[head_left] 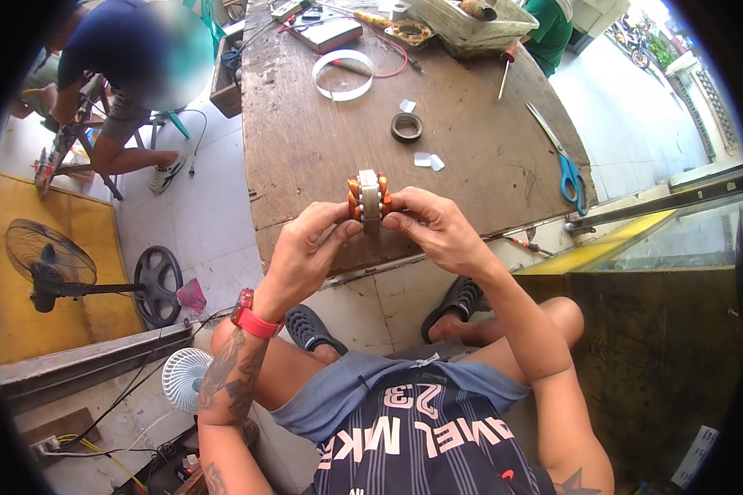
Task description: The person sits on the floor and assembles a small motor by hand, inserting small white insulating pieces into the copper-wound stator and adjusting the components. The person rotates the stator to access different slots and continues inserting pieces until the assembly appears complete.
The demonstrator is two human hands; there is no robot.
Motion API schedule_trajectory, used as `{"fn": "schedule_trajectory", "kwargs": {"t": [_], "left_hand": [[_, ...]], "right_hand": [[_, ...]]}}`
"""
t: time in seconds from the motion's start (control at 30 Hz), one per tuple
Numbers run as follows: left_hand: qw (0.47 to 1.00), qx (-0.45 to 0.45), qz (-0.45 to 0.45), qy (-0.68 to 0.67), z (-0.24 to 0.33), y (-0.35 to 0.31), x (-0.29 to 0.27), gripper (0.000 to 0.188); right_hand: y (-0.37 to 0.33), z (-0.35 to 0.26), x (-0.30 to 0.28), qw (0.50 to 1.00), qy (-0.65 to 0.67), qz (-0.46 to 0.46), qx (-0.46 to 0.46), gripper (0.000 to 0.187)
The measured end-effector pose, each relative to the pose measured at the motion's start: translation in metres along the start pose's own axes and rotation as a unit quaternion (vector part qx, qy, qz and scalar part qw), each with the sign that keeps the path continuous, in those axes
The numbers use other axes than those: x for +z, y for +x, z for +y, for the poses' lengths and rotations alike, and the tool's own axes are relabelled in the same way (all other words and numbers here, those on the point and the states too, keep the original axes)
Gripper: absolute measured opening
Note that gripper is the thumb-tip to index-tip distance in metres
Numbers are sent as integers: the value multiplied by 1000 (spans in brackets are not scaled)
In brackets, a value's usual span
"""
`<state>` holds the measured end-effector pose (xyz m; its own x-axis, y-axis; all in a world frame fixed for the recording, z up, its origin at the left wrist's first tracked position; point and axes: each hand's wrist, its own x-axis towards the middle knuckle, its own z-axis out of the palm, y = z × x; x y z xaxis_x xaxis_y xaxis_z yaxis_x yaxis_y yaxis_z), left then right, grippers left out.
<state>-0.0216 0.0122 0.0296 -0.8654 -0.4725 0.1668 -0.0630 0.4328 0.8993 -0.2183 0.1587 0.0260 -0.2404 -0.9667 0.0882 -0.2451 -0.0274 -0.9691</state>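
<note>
Between my two hands, at the near edge of a wooden table, is a small motor stator with a grey metal core and orange copper windings on both sides. My left hand pinches its left side with thumb and fingers. From the right, my right hand grips the other side in the same way. Just beyond the stator lie a dark ring, like a tape roll, and small white pieces. Farther off stands a hoop of white strip.
Blue-handled scissors and a red-handled screwdriver lie on the table's right. At the back are a meter-like box with a red lead and a dirty plastic bin. A black fan stands left; a person sits beyond it.
</note>
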Motion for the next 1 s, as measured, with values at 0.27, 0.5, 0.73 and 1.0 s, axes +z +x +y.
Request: {"fn": "schedule_trajectory", "kwargs": {"t": [0.27, 0.5, 0.73, 1.0], "left_hand": [[987, 91, 27, 130, -18, -17, 5, 28], [969, 46, 119, 211, 10, -35, 52, 38], [957, 37, 152, 246, 12, -32, 62, 34], [893, -220, 7, -392, 0, -28, 21, 46]], "right_hand": [[-14, 20, 13, 978, -164, 39, -126, 25], [-31, 16, 37, 948, -243, 115, -171, 50], [-34, 10, 67, 918, -351, 154, -102, 57], [-18, -1, 7, 994, 88, -8, 62, 40]]}}
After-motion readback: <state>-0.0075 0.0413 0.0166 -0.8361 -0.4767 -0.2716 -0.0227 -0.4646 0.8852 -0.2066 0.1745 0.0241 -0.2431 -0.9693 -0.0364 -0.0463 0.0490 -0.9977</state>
